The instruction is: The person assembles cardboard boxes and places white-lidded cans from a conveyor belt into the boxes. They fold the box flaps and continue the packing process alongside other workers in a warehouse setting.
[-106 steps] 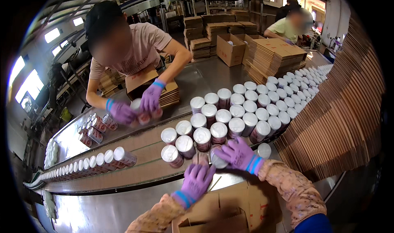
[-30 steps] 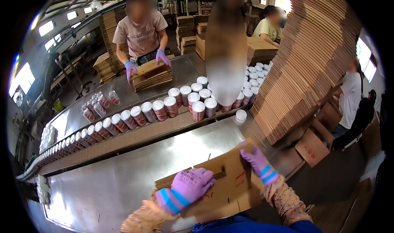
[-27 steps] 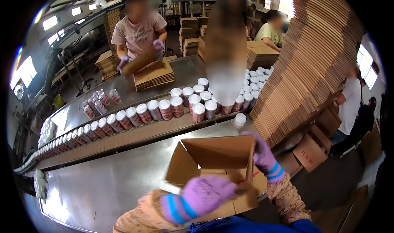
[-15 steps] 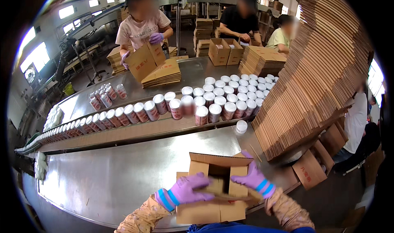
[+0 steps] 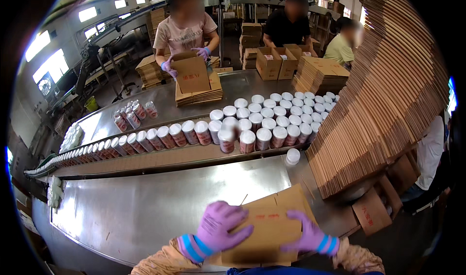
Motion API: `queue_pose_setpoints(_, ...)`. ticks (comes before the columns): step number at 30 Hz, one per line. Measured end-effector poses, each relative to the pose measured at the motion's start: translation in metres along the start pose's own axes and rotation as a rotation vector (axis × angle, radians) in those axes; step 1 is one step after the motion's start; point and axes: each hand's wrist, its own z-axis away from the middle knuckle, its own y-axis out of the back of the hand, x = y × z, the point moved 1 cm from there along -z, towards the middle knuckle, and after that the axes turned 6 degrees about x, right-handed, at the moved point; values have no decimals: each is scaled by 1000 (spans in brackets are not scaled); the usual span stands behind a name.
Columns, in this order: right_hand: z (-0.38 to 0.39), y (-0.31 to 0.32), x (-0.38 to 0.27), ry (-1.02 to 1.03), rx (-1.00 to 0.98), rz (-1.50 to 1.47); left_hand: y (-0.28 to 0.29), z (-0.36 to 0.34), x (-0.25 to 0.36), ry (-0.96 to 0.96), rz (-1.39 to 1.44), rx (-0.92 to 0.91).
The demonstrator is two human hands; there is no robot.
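Observation:
A brown cardboard box (image 5: pixel 268 230) sits in front of me at the table's near edge, a closed face with red print turned up. At its left side is my left hand (image 5: pixel 219 230) in a purple glove, fingers and thumb bent over the edge. My right hand (image 5: pixel 310 236), gloved the same way, grips the right side; its thumb is blurred. The undersides of the box and the flaps there are hidden. Beyond it, a lone can with a white lid (image 5: pixel 292 156) stands near the conveyor's edge.
Rows of white-lidded cans (image 5: pixel 279 117) crowd the conveyor (image 5: pixel 145 164) across the metal table (image 5: pixel 160 202). A tall stack of flat cartons (image 5: pixel 378 95) leans at the right, with an open carton (image 5: pixel 371 211) below. Opposite, a co-worker (image 5: pixel 187 37) handles a carton (image 5: pixel 193 75); others work beside them.
The box was open toward me, its inside showing; now it is turned with a printed, closed face up. My hands have shifted with it. The co-worker opposite has raised and squared a carton.

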Motion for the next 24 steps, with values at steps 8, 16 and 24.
queue_pose_setpoints(8, 95, -97, 192, 776, -120, 751, -77, -28, -76, 347, 514, -1087)
queue_pose_setpoints(16, -276, 31, 38, 608, 164, 924, -102, -12, -109, -158, 376, -405)
queue_pose_setpoints(24, -334, -8, 71, 771, 287, 1156, -123, -145, -238, -265, -577, 63)
